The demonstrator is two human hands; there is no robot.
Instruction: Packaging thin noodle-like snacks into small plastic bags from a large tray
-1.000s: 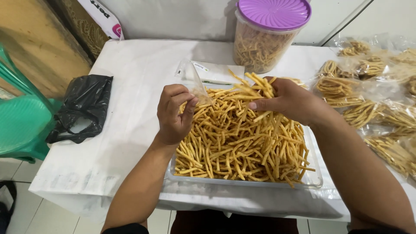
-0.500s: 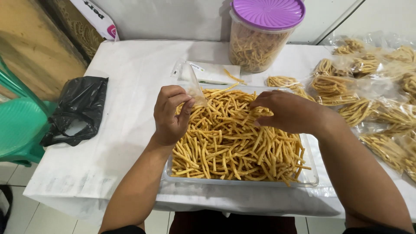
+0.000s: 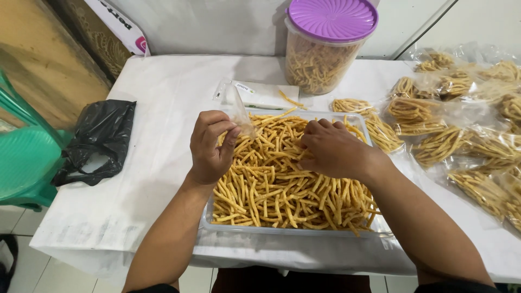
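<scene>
1. The tabletop [image 3: 163, 92] is covered in white and carries everything; a green chair [image 3: 24, 157] stands off its left edge, and a crumpled black bag [image 3: 95, 141] lies near that side.
2. The clear rectangular tray [image 3: 296, 230] sits right in front of you, heaped with thin golden snack sticks [image 3: 277, 190]. They look light, dry and brittle — they should snap under a hard squeeze, so gather them loosely in a cupped palm rather than pinching them.
3. To your right lie filled clear packets [image 3: 450, 130] of the same sticks, overlapping one another. Behind the tray stands a round clear tub with a purple lid [image 3: 332, 19], also full.
4. Your right hand [image 3: 331, 149] is palm-down in the far half of the heap, fingers curled into the sticks. How many it has closed on, you cannot tell from above.
5. Your left hand [image 3: 211, 146] hovers at the tray's far left corner, thumb and fingertips pinched on the edge of a small clear bag [image 3: 239, 111]. The film looks thin, limp and slippery — hold it at the rim of the mouth, where a pinch keeps it from sliding.
6. A flat stack of spare bags [image 3: 260, 93] lies just beyond the tray, with one stray stick [image 3: 291, 100] on it.
</scene>
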